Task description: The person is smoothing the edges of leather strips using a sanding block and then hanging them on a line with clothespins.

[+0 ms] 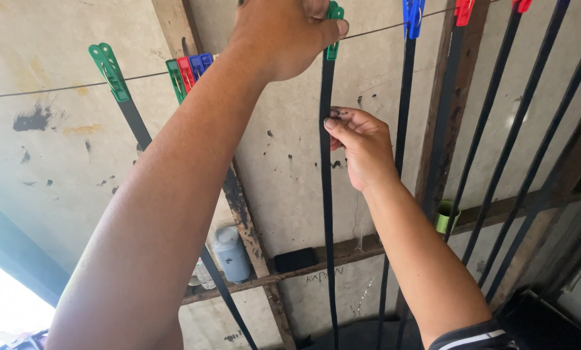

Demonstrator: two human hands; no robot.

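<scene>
Pegging step. The left hand [284, 35] pinches a green clothespin [333, 29] on the wire line [57, 89], while the right hand's [361, 146] fingers are closed on the black strip [327, 194] below. The strip hangs vertically, long axis up-down. Judged next: seat the peg squarely before letting go.

Head view, daylight: bright and even across the pale wall [63, 162], blown-out white glare at the lower-left corner, soft shade along the underside of the left forearm [154, 240], sharp focus on the hanging black strips [327, 194], mild wide-angle bending toward the edges.
</scene>
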